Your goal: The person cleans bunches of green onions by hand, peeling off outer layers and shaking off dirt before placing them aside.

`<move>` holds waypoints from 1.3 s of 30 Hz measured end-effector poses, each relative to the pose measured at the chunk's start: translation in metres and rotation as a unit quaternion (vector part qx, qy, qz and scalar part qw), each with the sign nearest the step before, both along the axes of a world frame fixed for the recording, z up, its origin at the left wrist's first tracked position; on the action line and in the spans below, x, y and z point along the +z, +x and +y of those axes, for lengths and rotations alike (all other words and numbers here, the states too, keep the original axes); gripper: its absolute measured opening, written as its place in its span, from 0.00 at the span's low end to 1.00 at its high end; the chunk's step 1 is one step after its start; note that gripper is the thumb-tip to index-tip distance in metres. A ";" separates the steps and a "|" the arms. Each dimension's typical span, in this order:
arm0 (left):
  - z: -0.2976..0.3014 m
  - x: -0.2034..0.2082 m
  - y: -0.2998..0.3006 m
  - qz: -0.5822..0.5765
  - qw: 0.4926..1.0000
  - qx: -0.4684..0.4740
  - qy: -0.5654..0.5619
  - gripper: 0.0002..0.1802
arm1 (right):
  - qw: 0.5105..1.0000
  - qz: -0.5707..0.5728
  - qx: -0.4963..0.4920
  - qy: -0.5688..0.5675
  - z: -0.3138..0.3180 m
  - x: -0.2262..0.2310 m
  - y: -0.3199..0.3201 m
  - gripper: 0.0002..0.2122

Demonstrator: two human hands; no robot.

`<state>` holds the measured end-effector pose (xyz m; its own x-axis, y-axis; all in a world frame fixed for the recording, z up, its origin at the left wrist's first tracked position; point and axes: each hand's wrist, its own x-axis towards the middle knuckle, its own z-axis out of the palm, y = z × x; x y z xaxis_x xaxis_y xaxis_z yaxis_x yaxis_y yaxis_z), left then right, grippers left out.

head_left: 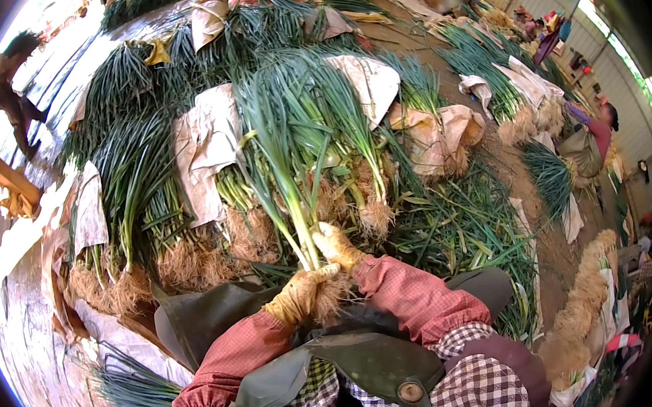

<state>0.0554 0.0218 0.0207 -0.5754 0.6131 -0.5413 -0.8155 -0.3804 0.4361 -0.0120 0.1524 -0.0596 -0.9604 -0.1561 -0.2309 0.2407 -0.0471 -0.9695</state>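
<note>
In front of my lap stand a few long green onions (292,195), their white stalks down and leafy tops pointing away from me. My left hand (300,296), in a yellow glove, is closed around their base just above the brown roots (334,301). Slightly higher and to the right, my right hand (337,247), gloved the same way, has its fingers closed against the stalks. Red sleeve covers reach to both wrists. Right behind the held stalks lies a heap of green onions (377,218) with roots toward me.
More bundles (129,177) are stacked at left and behind, some wrapped in pale sacking (207,148). Loose leaves (458,231) cover the ground at right. A bunch (134,387) lies at lower left. A row of root ends (580,313) runs along the right. Several people work farther off.
</note>
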 end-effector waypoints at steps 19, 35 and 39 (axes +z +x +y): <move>-0.016 0.010 -0.038 0.021 0.993 0.108 -0.031 0.14 | 0.946 -0.006 -0.144 0.292 0.099 0.008 -0.065 0.13; -0.008 -0.033 -0.031 0.030 0.982 0.162 -0.093 0.02 | 0.984 -0.105 -0.131 0.058 0.000 0.030 0.032 0.16; -0.003 -0.029 -0.028 0.086 0.975 0.192 -0.075 0.03 | 0.969 -0.193 -0.153 0.017 0.020 0.000 0.015 0.10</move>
